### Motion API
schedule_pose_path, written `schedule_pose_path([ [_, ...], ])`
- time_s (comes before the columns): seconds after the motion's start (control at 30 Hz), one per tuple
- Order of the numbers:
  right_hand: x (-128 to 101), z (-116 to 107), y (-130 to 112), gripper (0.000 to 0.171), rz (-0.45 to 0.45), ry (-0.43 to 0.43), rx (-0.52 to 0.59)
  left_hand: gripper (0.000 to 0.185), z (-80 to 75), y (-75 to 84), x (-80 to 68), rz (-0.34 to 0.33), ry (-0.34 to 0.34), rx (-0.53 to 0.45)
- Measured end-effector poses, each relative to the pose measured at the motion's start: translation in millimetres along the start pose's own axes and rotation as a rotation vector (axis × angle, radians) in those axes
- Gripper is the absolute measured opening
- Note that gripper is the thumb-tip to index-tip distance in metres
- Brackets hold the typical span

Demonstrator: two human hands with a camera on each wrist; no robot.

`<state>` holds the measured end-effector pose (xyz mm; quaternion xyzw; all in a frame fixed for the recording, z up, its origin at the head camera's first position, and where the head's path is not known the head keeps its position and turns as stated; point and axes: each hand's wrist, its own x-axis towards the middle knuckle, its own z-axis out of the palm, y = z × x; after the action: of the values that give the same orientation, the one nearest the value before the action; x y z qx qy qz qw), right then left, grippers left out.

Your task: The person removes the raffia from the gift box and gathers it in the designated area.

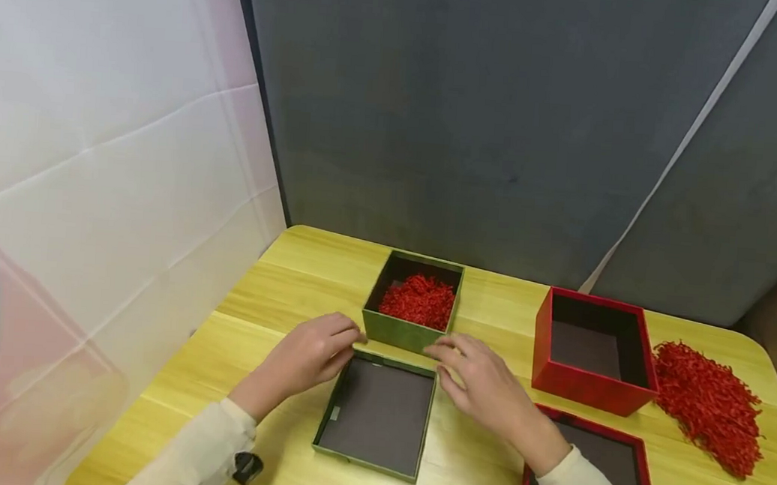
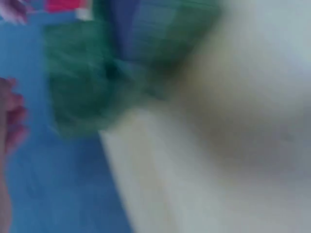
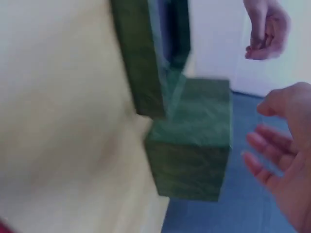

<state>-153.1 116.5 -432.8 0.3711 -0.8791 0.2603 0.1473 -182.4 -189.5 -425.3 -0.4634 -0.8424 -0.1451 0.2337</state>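
Note:
A green box (image 1: 404, 332) holding red shredded paper (image 1: 420, 301) stands at the middle of the yellow table (image 1: 305, 267). Its green lid (image 1: 379, 415) lies inside-up just in front of it. My left hand (image 1: 316, 350) hovers at the box's front left corner, fingers loosely curved over the lid's far edge and holding nothing. My right hand (image 1: 477, 373) is at the front right corner. In the right wrist view its fingers (image 3: 272, 160) are spread, apart from the green box (image 3: 194, 141). The left wrist view is blurred, showing only a green box (image 2: 97, 82).
A red box (image 1: 591, 350) with a dark, bare inside stands to the right, its red lid (image 1: 606, 468) lying in front of it. A pile of red shredded paper (image 1: 709, 404) lies near the table's right edge. White and grey panels close off the left and back.

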Motion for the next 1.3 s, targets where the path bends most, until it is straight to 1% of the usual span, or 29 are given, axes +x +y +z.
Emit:
schedule_pose_path([
  [0.07, 13, -6, 10, 0.045, 0.172, -0.017, 0.070, 0.012, 4.2, 0.9, 30.9, -0.120, -0.067, -0.039],
  [0.1, 19, -7, 16, 0.049, 0.260, -0.036, 0.104, 0.015, 8.2, 1.1, 46.4, -0.188, -0.115, -0.061],
  [0.17, 29, -5, 28, 0.056, 0.416, -0.077, 0.179, 0.021, 17.8, -0.9, 75.3, -0.339, -0.243, -0.115],
  [0.2, 34, -3, 33, 0.059, 0.473, -0.096, 0.205, 0.028, 23.2, -3.1, 87.6, -0.416, -0.321, -0.152],
  [0.27, 40, 3, 42, 0.062, 0.530, -0.126, 0.235, 0.039, 33.8, -8.8, 107.4, -0.558, -0.489, -0.206],
  [0.33, 42, 10, 47, 0.063, 0.546, -0.143, 0.252, 0.049, 44.3, -14.6, 119.4, -0.687, -0.632, -0.250],
  [0.4, 43, 15, 48, 0.064, 0.545, -0.161, 0.270, 0.059, 55.0, -19.3, 124.4, -0.765, -0.724, -0.284],
  [0.43, 43, 17, 48, 0.065, 0.543, -0.170, 0.284, 0.063, 60.4, -21.6, 125.3, -0.782, -0.743, -0.297],
  [0.5, 43, 20, 46, 0.065, 0.538, -0.184, 0.311, 0.071, 69.7, -24.8, 125.2, -0.791, -0.755, -0.329],
  [0.6, 43, 22, 43, 0.064, 0.538, -0.208, 0.337, 0.078, 79.3, -26.9, 125.0, -0.761, -0.770, -0.357],
  [0.73, 43, 21, 41, 0.064, 0.537, -0.211, 0.322, 0.077, 87.4, -26.6, 127.7, -0.734, -0.785, -0.334],
  [0.83, 43, 20, 41, 0.064, 0.536, -0.210, 0.318, 0.073, 92.5, -26.3, 129.7, -0.724, -0.761, -0.306],
  [0.9, 43, 20, 41, 0.064, 0.539, -0.218, 0.335, 0.069, 94.9, -26.4, 130.3, -0.718, -0.729, -0.308],
  [1.03, 42, 20, 42, 0.064, 0.550, -0.224, 0.345, 0.051, 95.6, -28.3, 130.3, -0.724, -0.663, -0.341],
  [1.13, 41, 20, 42, 0.064, 0.562, -0.222, 0.337, 0.046, 86.6, -31.2, 128.6, -0.745, -0.601, -0.354],
  [1.17, 41, 20, 42, 0.064, 0.563, -0.224, 0.334, 0.047, 80.9, -33.1, 127.8, -0.742, -0.563, -0.357],
  [1.23, 41, 20, 43, 0.064, 0.563, -0.224, 0.326, 0.047, 65.4, -39.1, 126.8, -0.711, -0.470, -0.372],
  [1.3, 41, 21, 43, 0.064, 0.564, -0.223, 0.320, 0.044, 43.6, -46.8, 126.7, -0.685, -0.370, -0.399],
])
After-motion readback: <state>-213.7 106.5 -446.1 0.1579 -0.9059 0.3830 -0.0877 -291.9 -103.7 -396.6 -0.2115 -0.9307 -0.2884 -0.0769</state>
